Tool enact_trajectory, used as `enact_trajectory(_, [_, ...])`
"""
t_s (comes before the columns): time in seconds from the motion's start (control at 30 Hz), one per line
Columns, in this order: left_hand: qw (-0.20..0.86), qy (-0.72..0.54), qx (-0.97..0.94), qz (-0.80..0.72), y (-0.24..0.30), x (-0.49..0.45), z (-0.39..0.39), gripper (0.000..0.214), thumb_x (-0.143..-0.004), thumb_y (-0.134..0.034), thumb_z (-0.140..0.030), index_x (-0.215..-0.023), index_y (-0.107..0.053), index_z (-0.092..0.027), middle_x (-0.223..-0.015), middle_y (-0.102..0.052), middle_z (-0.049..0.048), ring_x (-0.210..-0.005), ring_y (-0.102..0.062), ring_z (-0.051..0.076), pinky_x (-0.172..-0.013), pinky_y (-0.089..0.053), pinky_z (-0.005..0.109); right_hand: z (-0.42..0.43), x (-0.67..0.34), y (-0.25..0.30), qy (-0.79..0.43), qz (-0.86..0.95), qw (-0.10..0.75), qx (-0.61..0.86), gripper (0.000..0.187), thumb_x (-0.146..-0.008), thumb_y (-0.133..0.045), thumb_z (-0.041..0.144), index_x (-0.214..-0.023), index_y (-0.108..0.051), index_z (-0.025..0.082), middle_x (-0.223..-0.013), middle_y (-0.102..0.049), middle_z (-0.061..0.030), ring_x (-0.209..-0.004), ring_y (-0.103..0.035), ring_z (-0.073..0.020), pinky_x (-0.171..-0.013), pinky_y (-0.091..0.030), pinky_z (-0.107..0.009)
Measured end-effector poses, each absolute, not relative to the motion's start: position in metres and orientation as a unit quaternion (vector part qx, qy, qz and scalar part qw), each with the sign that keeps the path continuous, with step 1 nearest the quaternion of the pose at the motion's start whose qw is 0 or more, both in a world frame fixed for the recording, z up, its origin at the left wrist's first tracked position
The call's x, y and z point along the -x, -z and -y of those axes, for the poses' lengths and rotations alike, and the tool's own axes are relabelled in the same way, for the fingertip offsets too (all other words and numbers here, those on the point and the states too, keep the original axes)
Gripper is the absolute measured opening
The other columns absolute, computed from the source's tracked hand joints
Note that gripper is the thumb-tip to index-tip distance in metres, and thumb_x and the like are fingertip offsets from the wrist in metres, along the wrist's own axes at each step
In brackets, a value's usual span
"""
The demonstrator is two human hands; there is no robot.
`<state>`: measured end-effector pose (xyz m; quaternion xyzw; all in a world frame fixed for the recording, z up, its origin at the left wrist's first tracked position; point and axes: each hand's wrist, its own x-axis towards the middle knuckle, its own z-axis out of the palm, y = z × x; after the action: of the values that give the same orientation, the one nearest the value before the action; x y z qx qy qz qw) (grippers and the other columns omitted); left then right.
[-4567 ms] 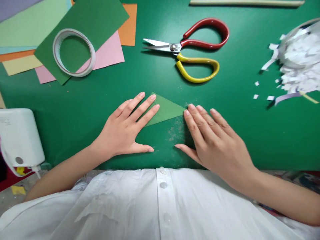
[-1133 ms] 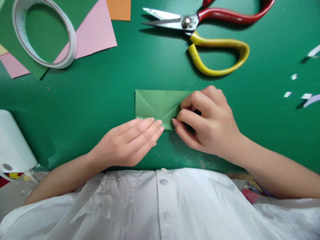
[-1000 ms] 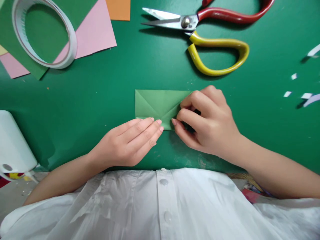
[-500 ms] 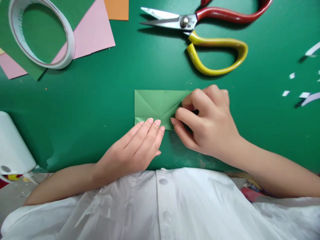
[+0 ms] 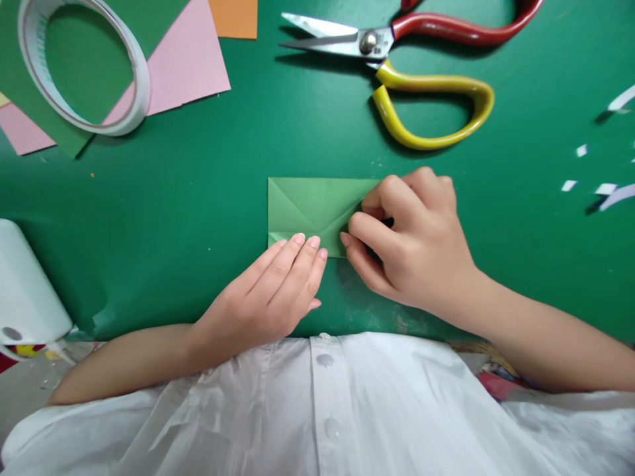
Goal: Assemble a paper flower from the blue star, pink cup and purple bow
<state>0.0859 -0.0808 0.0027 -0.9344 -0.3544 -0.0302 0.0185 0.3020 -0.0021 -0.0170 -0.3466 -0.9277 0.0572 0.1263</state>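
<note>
A light green sheet of paper [image 5: 317,205] lies in front of me on the green table, with diagonal creases and a crease line along its near edge. My left hand [image 5: 270,291] rests with straight fingers flat on the paper's near left part, pressing it down. At the paper's right end is my right hand [image 5: 409,231], its fingers curled and closed on that side. The paper's right corners are covered by those fingers, and part of its near edge is under my left hand.
Scissors [image 5: 368,43] with red and yellow handles lie partly spread beyond the paper. A tape roll [image 5: 141,99] sits on pink paper [image 5: 191,63] and green sheets, near orange paper [image 5: 235,18]. White scraps [image 5: 605,189] lie right; a white device [image 5: 27,284] stands left.
</note>
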Motion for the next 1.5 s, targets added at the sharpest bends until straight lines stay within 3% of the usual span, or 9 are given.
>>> enact_trajectory(0.37, [0.015, 0.023, 0.935, 0.353, -0.004, -0.084, 0.081, 0.061, -0.097, -0.056, -0.048, -0.136, -0.058, -0.001, -0.134, -0.068, 0.0152, -0.123, -0.065, 0.028, -0.105, -0.053, 0.037, 0.004, -0.301, 0.019, -0.033, 0.927, 0.134, 0.348, 0.027, -0.093, -0.053, 0.029, -0.069, -0.058, 0.019, -0.078, -0.062, -0.0086, -0.074, -0.052, -0.0226, -0.065, -0.033, -0.036])
enact_trajectory(0.5, [0.018, 0.012, 0.939, 0.344, -0.005, -0.084, 0.080, 0.063, -0.098, -0.055, -0.049, -0.136, -0.057, 0.001, -0.134, -0.068, 0.0161, -0.122, -0.065, 0.029, -0.104, -0.054, 0.038, 0.005, -0.301, 0.019, 0.013, 0.915, 0.207, 0.346, 0.017, -0.086, -0.067, 0.028, -0.074, -0.064, 0.017, -0.082, -0.070, -0.0089, -0.075, -0.058, -0.0232, -0.067, -0.041, -0.036])
enact_trajectory(0.63, [0.016, 0.017, 0.939, 0.342, -0.004, -0.084, 0.080, 0.062, -0.098, -0.055, -0.047, -0.135, -0.058, 0.002, -0.134, -0.068, 0.0165, -0.122, -0.066, 0.030, -0.104, -0.055, 0.038, 0.024, -0.305, 0.015, 0.032, 0.923, 0.279, 0.262, 0.013, -0.079, -0.079, 0.024, -0.088, -0.072, 0.018, -0.096, -0.078, -0.0009, -0.092, -0.066, -0.0211, -0.074, -0.043, -0.034])
enact_trajectory(0.73, [0.011, 0.022, 0.939, 0.342, -0.004, -0.085, 0.079, 0.059, -0.098, -0.055, -0.046, -0.131, -0.061, 0.003, -0.132, -0.069, 0.0164, -0.121, -0.066, 0.030, -0.103, -0.056, 0.038, 0.048, -0.307, 0.014, 0.009, 0.940, 0.230, 0.252, 0.011, -0.086, -0.072, 0.022, -0.096, -0.075, 0.017, -0.117, -0.076, -0.0013, -0.114, -0.065, -0.0188, -0.074, -0.039, -0.031])
enact_trajectory(0.87, [0.011, 0.021, 0.939, 0.342, -0.006, -0.084, 0.078, 0.060, -0.099, -0.053, -0.047, -0.131, -0.061, 0.003, -0.131, -0.069, 0.0164, -0.120, -0.067, 0.030, -0.102, -0.057, 0.038, 0.070, -0.307, 0.014, -0.008, 0.933, 0.161, 0.322, 0.026, -0.093, -0.064, 0.024, -0.116, -0.072, 0.015, -0.137, -0.065, -0.0024, -0.130, -0.057, -0.0189, -0.082, -0.039, -0.034])
enact_trajectory(1.0, [0.014, 0.013, 0.942, 0.335, -0.007, -0.083, 0.078, 0.063, -0.099, -0.051, -0.049, -0.134, -0.059, 0.003, -0.133, -0.067, 0.0174, -0.121, -0.067, 0.030, -0.102, -0.057, 0.039, 0.073, -0.308, 0.013, 0.001, 0.930, 0.135, 0.342, 0.037, -0.097, -0.059, 0.026, -0.131, -0.064, 0.013, -0.142, -0.061, -0.0020, -0.135, -0.054, -0.0201, -0.086, -0.039, -0.037])
enact_trajectory(1.5, [-0.003, 0.018, 0.928, 0.373, -0.007, -0.057, 0.095, 0.070, -0.093, -0.060, -0.047, -0.132, -0.057, 0.011, -0.138, -0.061, 0.0262, -0.128, -0.062, 0.038, -0.104, -0.056, 0.044, 0.074, -0.338, 0.008, 0.022, 0.935, 0.084, 0.344, 0.047, -0.095, -0.061, 0.027, -0.137, -0.059, 0.006, -0.144, -0.058, -0.0066, -0.135, -0.056, -0.0240, -0.088, -0.042, -0.035])
